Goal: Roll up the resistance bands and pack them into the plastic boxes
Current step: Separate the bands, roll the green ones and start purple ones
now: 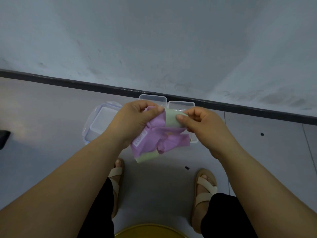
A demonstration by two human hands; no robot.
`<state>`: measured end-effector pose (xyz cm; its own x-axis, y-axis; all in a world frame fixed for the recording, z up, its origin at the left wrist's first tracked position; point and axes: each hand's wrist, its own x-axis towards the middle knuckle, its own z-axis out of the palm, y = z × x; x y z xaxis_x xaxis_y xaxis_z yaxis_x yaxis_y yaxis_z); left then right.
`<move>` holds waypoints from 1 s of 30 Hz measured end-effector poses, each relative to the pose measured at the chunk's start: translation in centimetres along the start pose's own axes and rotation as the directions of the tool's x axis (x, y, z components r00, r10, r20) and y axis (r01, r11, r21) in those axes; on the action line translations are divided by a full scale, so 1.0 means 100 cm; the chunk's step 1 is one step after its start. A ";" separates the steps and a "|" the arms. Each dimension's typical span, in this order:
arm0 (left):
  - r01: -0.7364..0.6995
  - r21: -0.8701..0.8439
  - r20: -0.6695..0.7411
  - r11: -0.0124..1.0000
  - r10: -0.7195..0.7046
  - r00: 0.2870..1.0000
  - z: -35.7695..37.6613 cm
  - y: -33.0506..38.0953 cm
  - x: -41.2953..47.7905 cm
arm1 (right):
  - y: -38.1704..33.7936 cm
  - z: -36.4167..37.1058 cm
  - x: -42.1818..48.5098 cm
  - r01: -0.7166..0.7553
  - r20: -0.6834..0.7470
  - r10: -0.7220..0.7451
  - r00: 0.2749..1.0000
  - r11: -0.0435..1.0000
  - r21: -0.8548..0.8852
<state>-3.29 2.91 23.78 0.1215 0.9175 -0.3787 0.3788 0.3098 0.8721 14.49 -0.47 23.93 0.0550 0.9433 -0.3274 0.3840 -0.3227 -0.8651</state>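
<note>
My left hand (133, 120) and my right hand (201, 123) hold a crumpled bundle of resistance bands at chest height above the floor. The purple band (164, 137) hangs in loose folds with a white printed label near my left wrist. A pale green band (170, 117) is pinched between both thumbs at the top, and its other end (148, 156) pokes out below. Clear plastic boxes sit on the floor behind the bundle: one with a blue-tinted rim (101, 121) at the left, and two smaller ones (152, 98) (181, 104) by the wall.
A grey wall with a black baseboard (85, 84) runs across just behind the boxes. My sandalled feet (117, 177) (205, 189) stand on the grey floor. A round yellow rim (145, 230) shows at the bottom edge. A dark object (4, 138) sits at the far left.
</note>
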 end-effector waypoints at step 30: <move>0.171 -0.378 0.179 0.910 -0.109 0.978 -0.013 -0.003 -0.008 | 0.004 -0.013 0.011 -0.159 -0.098 0.263 0.960 0.799 0.579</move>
<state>-4.65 2.43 24.21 0.2420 0.8187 -0.5208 0.0190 0.5326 0.8462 15.87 0.59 23.69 0.2443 0.8283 -0.5042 -0.2357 -0.4536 -0.8595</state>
